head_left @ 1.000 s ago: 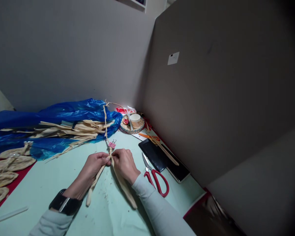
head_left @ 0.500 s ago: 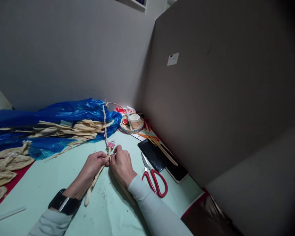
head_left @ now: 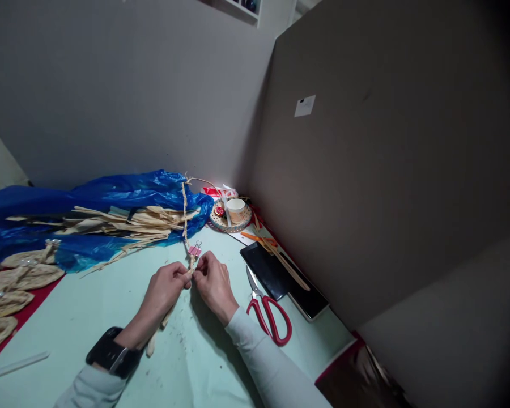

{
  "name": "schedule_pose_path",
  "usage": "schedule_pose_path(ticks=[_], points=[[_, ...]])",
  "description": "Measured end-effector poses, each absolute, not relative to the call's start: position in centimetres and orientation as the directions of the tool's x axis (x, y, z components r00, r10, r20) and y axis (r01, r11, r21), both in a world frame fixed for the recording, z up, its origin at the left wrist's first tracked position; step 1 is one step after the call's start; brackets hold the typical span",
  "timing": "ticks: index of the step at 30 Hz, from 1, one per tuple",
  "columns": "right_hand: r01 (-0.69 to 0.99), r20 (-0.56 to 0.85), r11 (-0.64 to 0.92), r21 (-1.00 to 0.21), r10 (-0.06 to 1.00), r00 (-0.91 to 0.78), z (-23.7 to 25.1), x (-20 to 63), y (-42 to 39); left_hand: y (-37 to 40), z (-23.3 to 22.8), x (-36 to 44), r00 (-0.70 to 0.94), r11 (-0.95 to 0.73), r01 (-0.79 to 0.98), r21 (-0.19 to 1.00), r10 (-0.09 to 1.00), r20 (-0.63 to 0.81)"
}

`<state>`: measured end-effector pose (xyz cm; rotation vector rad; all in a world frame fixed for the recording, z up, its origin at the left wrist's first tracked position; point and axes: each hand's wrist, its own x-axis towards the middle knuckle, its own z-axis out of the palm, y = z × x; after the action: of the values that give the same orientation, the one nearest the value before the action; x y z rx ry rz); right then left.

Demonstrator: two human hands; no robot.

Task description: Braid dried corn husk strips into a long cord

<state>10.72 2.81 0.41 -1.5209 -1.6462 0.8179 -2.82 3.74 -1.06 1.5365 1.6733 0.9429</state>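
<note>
A crumpled blue bag spreads along the far left of the surface, with a heap of pale strips on it. Nearer, at the left edge, woven ovals lie partly on a red cloth, and a white stick lies closer still. Beyond the hands, towards the corner, a round tray holds a cup and a small red thing. On the right, red-handled scissors lie just beside the right sleeve, their blades pointing away; past them a phone partly overlaps another dark device, with a long pale strip across both. The braid comes down in front of the bag's right end, through a pink clip just beyond the fingertips, to the meeting point of both hands. The left grip pinches it between thumb and fingers; the right grip pinches at the same spot from the other side. Fingers cover the last crossing, so which strand each holds is hard to make out. A loose tail shows below the left wrist, its middle hidden by the arm. The white stick is cut off by the frame, and the red thing is too small to identify.
</note>
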Motion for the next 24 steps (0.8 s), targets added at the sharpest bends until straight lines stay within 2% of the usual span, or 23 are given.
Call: schedule_pose_path(ticks=[11,15,19,24], points=[[0.436,0.007,-0.009,-0.900,0.999,0.036,-0.5,10.2,4.0,2.5,0.5,-2.0,-0.073,-0.027,0.663,0.748,0.992,0.100],[0.397,-0.039,-0.062,-0.916,0.997,0.065,-0.7,10.4,4.4,2.4,0.4,-2.3,-0.042,-0.040,0.670,0.741,0.995,0.092],[0.393,-0.028,-0.059,-0.918,0.996,0.084,-0.5,10.5,4.3,2.7,0.5,-2.8,-0.023,-0.056,0.691,0.720,0.995,0.100],[0.410,0.020,-0.021,-0.912,0.995,0.094,0.3,10.5,3.6,1.9,0.8,-2.1,-0.030,-0.066,0.820,0.568,0.987,0.159]])
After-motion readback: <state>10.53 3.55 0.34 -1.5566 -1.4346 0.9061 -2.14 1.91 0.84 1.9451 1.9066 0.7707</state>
